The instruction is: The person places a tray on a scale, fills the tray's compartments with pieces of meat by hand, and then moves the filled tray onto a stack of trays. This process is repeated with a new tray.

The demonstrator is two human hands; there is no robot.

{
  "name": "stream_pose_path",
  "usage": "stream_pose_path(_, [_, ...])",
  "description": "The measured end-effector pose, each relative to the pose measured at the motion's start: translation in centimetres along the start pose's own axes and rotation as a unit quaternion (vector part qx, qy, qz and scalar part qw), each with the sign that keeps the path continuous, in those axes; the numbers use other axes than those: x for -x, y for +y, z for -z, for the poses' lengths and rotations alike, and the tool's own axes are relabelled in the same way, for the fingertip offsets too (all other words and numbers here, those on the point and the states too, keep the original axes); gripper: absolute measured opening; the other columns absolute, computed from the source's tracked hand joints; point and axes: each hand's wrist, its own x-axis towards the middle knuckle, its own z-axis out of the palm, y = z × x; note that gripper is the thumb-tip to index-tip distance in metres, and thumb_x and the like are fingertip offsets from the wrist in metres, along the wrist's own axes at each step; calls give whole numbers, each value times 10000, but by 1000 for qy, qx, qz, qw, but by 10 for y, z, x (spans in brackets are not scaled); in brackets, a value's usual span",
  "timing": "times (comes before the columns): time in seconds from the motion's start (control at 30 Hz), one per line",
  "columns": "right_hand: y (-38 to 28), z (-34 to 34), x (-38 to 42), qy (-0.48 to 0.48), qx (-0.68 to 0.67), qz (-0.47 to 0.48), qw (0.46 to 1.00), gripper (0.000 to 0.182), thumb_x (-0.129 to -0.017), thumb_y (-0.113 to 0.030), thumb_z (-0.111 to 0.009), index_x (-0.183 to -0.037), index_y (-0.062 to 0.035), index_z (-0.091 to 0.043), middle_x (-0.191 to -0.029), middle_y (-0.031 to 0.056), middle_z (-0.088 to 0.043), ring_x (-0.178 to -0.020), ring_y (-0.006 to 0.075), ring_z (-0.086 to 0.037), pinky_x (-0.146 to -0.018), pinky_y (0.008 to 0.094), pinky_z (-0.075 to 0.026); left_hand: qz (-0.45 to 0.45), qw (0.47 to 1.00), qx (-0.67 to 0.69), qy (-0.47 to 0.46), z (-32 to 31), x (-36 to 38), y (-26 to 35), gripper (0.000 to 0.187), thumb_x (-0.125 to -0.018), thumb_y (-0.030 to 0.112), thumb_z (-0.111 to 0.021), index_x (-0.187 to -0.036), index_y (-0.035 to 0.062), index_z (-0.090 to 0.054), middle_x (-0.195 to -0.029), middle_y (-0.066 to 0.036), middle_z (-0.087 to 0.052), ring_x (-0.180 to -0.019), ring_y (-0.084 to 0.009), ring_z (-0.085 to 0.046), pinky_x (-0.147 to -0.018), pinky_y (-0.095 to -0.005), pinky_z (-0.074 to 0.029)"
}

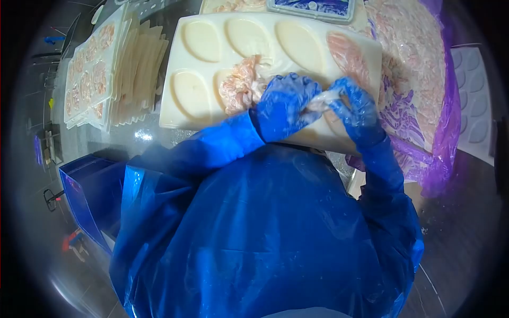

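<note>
My left hand (289, 102), in a wet blue glove, is closed with its fingers curled over the white moulding tray (172, 98). My right hand (354, 108), gloved the same way, pinches a strip of pale raw meat (322, 100) stretched between the two hands. The strip's left end runs into my left hand, where the fingers partly hide it. A heap of pinkish raw meat (241, 85) lies just left of my left hand, over one leaf-shaped hollow. Another portion of meat (347, 59) fills the tray's top right hollow. The lower right hollows are partly covered by my hands.
A stack of thin trays (130, 71), its front one holding meat portions, stands at the left. On the right, loose raw meat (411, 63) spreads over purple plastic film (448, 116). A blue-filled container (313, 8) sits behind the tray. A blue bin (87, 196) is lower left.
</note>
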Motion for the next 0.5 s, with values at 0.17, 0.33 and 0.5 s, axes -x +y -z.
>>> stream_pose_path(0.17, [-12,18,-39,33,-316,-133,939,110,-926,-13,-649,-980,-52,-562,-868,-30,-490,-830,56,-489,-768,204,-428,86,939,332,-17,17,-35,-46,262,-947,143,-676,-1172,13,-652,-1108,-44,-639,-1023,-115,-583,-885,-271,-512])
stream_pose_path(0.33, [-10,12,-74,115,-305,-114,939,154,-887,-13,-688,-987,-69,-585,-881,-25,-525,-815,70,-497,-761,226,-444,-28,920,386,63,35,-70,-65,359,-931,162,-701,-1250,23,-611,-1140,-68,-662,-1066,-179,-601,-963,-307,-490])
stream_pose_path(0.5, [18,11,-57,38,136,82,987,349,-782,-79,-739,-1119,-119,-657,-1112,98,-644,-1086,319,-593,-957,424,-461,-211,942,-258,44,63,-79,-109,391,-807,35,-573,-1165,143,-684,-1155,-102,-671,-1054,-287,-627,-915,-404,-507])
